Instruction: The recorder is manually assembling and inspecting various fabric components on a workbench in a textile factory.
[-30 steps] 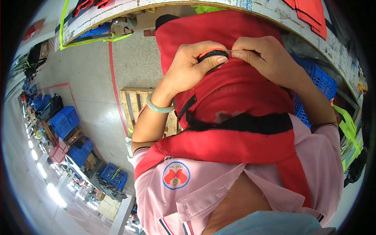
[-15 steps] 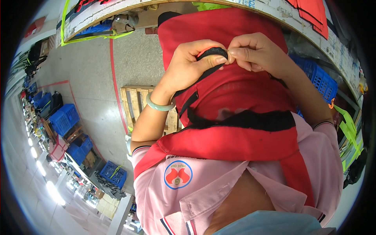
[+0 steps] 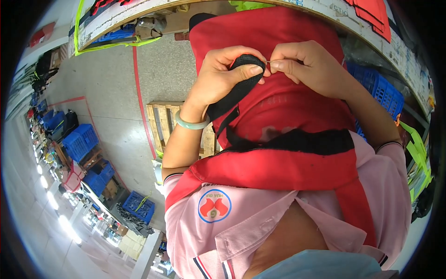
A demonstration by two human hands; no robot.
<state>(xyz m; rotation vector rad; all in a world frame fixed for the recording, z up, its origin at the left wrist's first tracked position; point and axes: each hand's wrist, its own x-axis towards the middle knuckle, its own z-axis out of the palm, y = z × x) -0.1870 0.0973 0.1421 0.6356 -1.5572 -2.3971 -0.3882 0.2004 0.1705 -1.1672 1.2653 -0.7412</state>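
Note:
My left hand (image 3: 219, 76) is closed on a black mesh fabric strap (image 3: 239, 89), its thumb pressing the folded end. The strap's lower part hangs down past my wrist over the red apron (image 3: 283, 111) on my lap. Right beside the fold, my right hand (image 3: 309, 67) pinches with thumb and forefinger. A very thin, pale sliver shows between those fingertips and the strap; it is too small to name. A pale green bangle (image 3: 191, 124) rings my left wrist.
A worktable edge (image 3: 153, 14) curves across the far side, with red fabric pieces (image 3: 371, 18) on it at right. Under it stands a blue crate (image 3: 381, 88). To my left are a wooden pallet (image 3: 162, 123) and more blue crates (image 3: 80, 142).
My left hand has turned the strap so that its black mesh face shows wider, and the red edge is out of sight. My right fingertips have drawn slightly away from the fold.

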